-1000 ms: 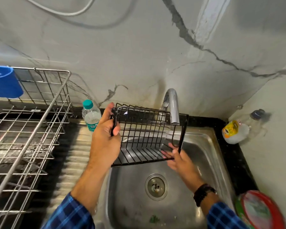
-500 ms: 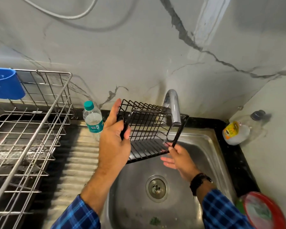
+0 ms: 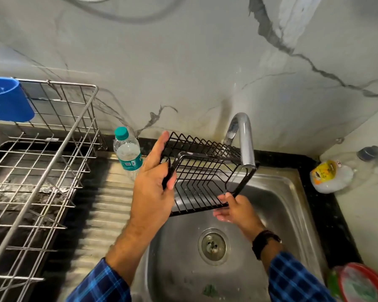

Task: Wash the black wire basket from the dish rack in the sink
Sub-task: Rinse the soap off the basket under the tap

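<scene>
Black wire, wet and glinting, fills the space between my hands: the black wire basket (image 3: 205, 177) hangs tilted over the steel sink (image 3: 282, 192), its upper edge right beneath the spout of the tap (image 3: 244, 138). My left hand (image 3: 155, 188) clamps the basket's left end, thumb pressed over the frame and fingers spread up behind it. My right hand (image 3: 236, 209) grips the lower right corner, thumb on the rounded end loop, the other fingers cupped under the bottom edge. The drain (image 3: 213, 246) sits below, well clear of the basket. Left of the basin, a plastic water bottle (image 3: 128, 153) with a teal cap stands on the ribbed drainboard (image 3: 105, 205), just behind my left wrist. Further left stands the metal dish rack (image 3: 42, 153), with a blue cup (image 3: 7, 99) hooked on its back rail.
</scene>
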